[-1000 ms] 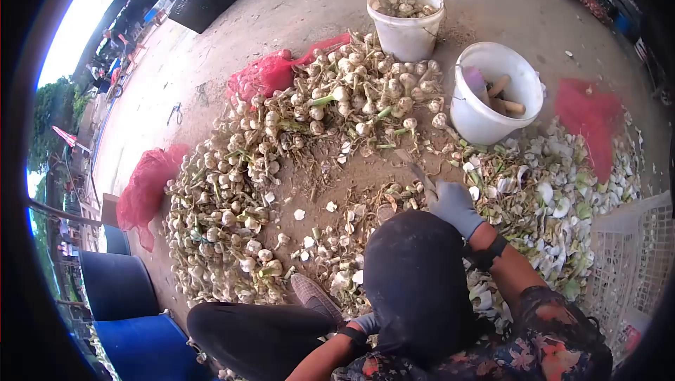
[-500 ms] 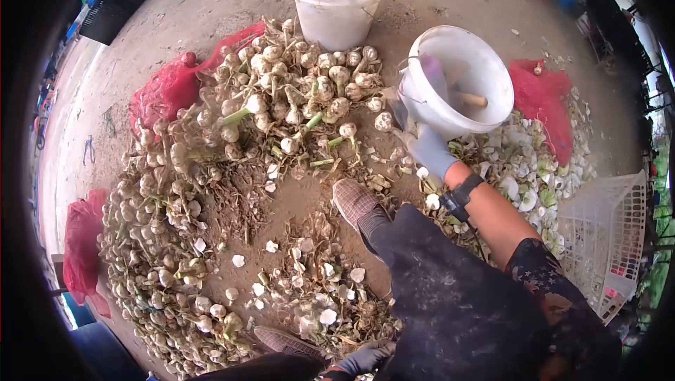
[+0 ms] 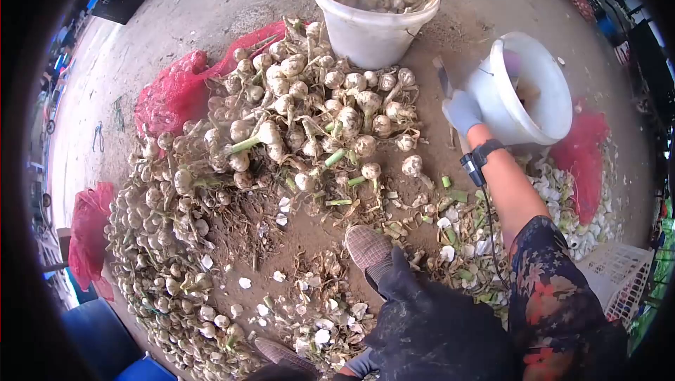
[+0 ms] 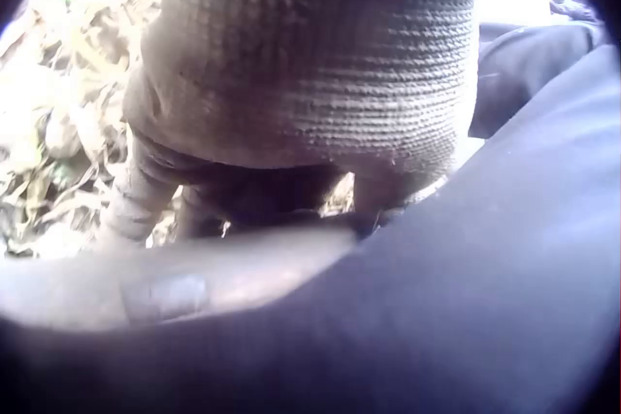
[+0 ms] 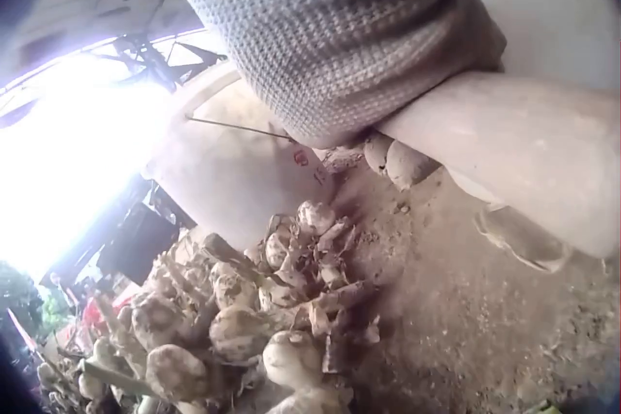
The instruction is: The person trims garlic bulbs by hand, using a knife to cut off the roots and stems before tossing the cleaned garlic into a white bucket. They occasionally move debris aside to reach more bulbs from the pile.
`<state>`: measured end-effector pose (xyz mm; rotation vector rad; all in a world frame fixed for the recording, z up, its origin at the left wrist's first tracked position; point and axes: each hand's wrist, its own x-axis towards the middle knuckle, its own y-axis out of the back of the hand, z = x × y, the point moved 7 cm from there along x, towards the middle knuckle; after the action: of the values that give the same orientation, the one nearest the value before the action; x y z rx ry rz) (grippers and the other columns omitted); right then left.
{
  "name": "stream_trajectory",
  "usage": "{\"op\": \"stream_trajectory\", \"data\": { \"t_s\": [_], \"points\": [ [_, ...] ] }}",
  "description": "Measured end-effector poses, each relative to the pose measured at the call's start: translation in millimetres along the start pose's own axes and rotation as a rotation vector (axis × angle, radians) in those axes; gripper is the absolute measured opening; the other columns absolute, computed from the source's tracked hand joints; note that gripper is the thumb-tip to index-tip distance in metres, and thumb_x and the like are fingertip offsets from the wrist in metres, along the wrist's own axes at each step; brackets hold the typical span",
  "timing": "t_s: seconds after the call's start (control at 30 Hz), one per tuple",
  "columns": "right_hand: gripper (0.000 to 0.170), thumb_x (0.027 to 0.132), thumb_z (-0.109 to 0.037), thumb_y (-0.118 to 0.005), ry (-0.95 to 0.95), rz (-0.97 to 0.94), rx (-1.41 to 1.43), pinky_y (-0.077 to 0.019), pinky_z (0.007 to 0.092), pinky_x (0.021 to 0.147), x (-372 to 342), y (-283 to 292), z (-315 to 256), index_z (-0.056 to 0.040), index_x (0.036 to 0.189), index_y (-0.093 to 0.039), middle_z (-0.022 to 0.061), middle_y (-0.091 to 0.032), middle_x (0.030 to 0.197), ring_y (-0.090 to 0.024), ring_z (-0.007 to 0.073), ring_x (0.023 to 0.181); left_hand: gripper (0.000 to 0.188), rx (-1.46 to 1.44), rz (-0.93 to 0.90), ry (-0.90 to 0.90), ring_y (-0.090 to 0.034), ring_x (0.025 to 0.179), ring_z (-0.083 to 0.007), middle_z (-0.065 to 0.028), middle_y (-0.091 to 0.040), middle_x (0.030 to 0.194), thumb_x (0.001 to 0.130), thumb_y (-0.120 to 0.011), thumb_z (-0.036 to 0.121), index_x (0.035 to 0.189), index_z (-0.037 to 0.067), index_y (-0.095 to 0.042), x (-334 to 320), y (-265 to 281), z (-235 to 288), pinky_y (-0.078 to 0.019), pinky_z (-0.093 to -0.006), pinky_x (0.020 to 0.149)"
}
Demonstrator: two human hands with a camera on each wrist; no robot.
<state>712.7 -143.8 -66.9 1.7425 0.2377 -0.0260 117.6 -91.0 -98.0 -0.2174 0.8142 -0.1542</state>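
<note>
On the right, the right hand (image 3: 464,110), in a gray glove, is curled tight round the wooden handle (image 5: 514,147) of a tool with a flat blade (image 3: 441,75). The tool is just beside the right white bucket (image 3: 488,93). The far white bucket (image 3: 369,38) has garlic in it, and a big pile of garlic bulbs (image 3: 295,103) is on the dirt to the left. The left hand (image 3: 362,362), gloved too, is at the near edge, by the dark-clothed leg (image 3: 436,332). I cannot tell if it holds anything.
</note>
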Motion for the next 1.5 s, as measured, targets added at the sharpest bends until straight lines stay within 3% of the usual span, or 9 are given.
{"op": "stream_trajectory", "data": {
  "t_s": [0.2,0.23,0.4,0.63,0.8,0.97,1.1,1.3,1.5],
  "points": [
    [0.021,0.083,-0.016,-0.059,0.161,-0.214,-0.080,-0.0532,0.0448,0.081,-14.3,-51.0,-62.3,-0.0038,0.095,-0.070,0.0206,-0.068,0.100,-0.066,0.0366,0.096,0.033,0.269,0.596,-0.070,-0.062,0.092,-0.0189,-0.0129,-0.066,0.109,0.094,-0.058,0.019,0.123,0.002,-0.058,-109.7,64.0,170.3,-0.0487,-0.0257,0.083],
    [0.020,0.082,-0.015,-0.060,0.175,-0.220,-0.062,-0.0532,0.0450,0.081,-26.6,-58.7,-60.8,-0.0036,0.095,-0.069,0.0204,-0.068,0.100,-0.066,0.0369,0.095,0.030,0.001,0.683,0.371,-0.059,0.098,-0.0163,-0.0111,-0.065,0.109,0.097,-0.054,0.016,0.121,-0.001,-0.058,-146.5,71.7,198.6,-0.0481,-0.0279,0.084],
    [0.021,0.080,-0.017,-0.057,0.388,-0.313,0.075,-0.0539,0.0465,0.075,-122.5,-87.8,-105.2,-0.0030,0.093,-0.067,0.0226,-0.068,0.092,-0.067,0.0386,0.087,0.042,0.401,1.320,-0.056,-0.060,0.099,-0.0234,-0.0147,-0.063,0.110,0.098,-0.052,0.023,0.128,-0.006,-0.050,-315.3,78.4,323.1,-0.0482,-0.0357,0.089],
    [0.026,0.082,-0.022,-0.053,0.573,-0.518,0.300,-0.0526,0.0488,0.078,-236.7,-118.6,-233.5,-0.0021,0.093,-0.066,0.0252,-0.067,0.092,-0.066,0.0396,0.089,0.030,0.421,1.561,-0.035,-0.055,0.074,-0.0105,-0.0033,-0.062,0.092,0.095,-0.055,0.016,0.121,0.002,-0.055,-527.2,148.8,199.6,-0.0455,-0.0247,0.066],
    [0.032,0.090,-0.031,-0.051,0.379,-0.302,0.247,-0.0508,0.0497,0.076,-214.1,-48.5,-164.9,-0.0025,0.100,-0.063,0.0241,-0.067,0.088,-0.064,0.0432,0.084,0.021,0.461,1.161,0.332,-0.063,0.076,-0.0178,-0.0109,-0.067,0.081,0.084,-0.063,0.011,0.100,-0.003,-0.064,-391.6,181.3,39.2,-0.0496,-0.0290,0.070],
    [0.032,0.089,-0.029,-0.052,0.074,-0.074,-0.143,-0.0501,0.0494,0.078,-174.1,-47.2,23.2,0.0003,0.096,-0.062,0.0276,-0.066,0.092,-0.064,0.0440,0.088,0.034,0.558,1.067,-0.074,-0.068,0.080,-0.0287,-0.0170,-0.067,0.090,0.084,-0.067,0.014,0.114,0.000,-0.058,-190.5,229.2,63.8,-0.0522,-0.0353,0.073],
    [0.035,0.087,-0.029,-0.053,0.089,-0.216,-0.103,-0.0483,0.0493,0.084,-233.1,-83.4,-19.6,0.0028,0.101,-0.059,0.0295,-0.064,0.097,-0.061,0.0460,0.094,0.035,0.322,1.278,-0.456,-0.066,0.073,-0.0211,-0.0143,-0.067,0.082,0.090,-0.063,0.026,0.115,0.002,-0.059,-67.1,310.1,88.6,-0.0517,-0.0309,0.068],
    [0.030,0.085,-0.024,-0.055,0.423,-0.341,-0.127,-0.0483,0.0493,0.081,-281.8,-106.6,-177.4,0.0031,0.096,-0.061,0.0283,-0.065,0.091,-0.063,0.0437,0.090,0.083,-0.068,1.026,-0.006,-0.063,0.102,-0.0397,-0.0289,-0.065,0.103,0.076,-0.058,0.069,0.108,-0.007,-0.059,29.1,335.1,88.9,-0.0485,-0.0414,0.089],
    [0.028,0.088,-0.020,-0.057,0.681,-0.454,-0.071,-0.0485,0.0459,0.079,-292.5,-105.9,-240.8,0.0039,0.102,-0.062,0.0274,-0.065,0.094,-0.063,0.0430,0.091,0.056,-0.111,1.113,-0.101,-0.065,0.098,-0.0378,-0.0263,-0.066,0.100,0.074,-0.059,0.046,0.101,-0.003,-0.068,22.4,359.7,89.6,-0.0492,-0.0393,0.088]
  ]
}}
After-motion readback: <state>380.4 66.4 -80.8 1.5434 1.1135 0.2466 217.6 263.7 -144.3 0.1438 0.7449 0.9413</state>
